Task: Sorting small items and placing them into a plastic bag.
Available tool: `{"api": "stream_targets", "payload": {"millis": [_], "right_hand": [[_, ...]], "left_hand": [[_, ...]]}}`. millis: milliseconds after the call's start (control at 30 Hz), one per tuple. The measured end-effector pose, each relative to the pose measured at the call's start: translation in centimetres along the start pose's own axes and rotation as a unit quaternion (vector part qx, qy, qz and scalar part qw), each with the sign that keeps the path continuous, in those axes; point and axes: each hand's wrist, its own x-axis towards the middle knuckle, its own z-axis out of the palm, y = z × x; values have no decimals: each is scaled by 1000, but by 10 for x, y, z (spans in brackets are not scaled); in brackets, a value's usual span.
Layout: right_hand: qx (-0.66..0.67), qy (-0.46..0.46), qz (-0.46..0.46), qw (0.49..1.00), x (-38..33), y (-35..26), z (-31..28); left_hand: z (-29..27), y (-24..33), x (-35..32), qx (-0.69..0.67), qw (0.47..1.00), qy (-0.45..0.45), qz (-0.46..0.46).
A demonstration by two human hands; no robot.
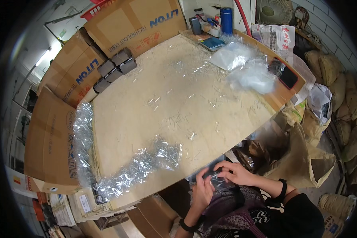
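My left hand point(202, 191) is raised at the table's near edge, its fingers bent together. Beside it, my right hand point(235, 173) reaches in with curled fingers, their tips close to the left hand's. Something small, dark and partly clear shows between them; its kind is hidden by the fingers. Just behind the hands lies a grey-blue flat surface point(215, 163), partly covered by them. On the table point(178, 115), a long heap of thin shiny metal pins point(135, 170) runs along the near left edge, with loose pins scattered over the wood.
Dark wrapped blocks point(114, 66) stand by cardboard boxes point(135, 27) at the back left. Clear plastic bags point(252, 73), a phone point(283, 72), a small scale point(212, 43) and a blue canister point(226, 22) occupy the far right. Sacks point(335, 83) line the right wall.
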Motion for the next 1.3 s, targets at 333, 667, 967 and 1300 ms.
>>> {"api": "stream_targets", "payload": {"millis": [333, 667, 967, 1300], "right_hand": [[-121, -132, 39, 983, -25, 71, -19], [-209, 127, -72, 967, -27, 112, 12], [-467, 106, -304, 824, 188, -30, -73], [-587, 144, -2, 796, 326, -20, -127]], "left_hand": [[-9, -60, -14, -18, 980, -196, -22], [23, -135, -32, 88, 994, -49, 46], [26, -114, -31, 39, 992, -16, 119], [27, -108, -25, 34, 991, 1, 127]]}}
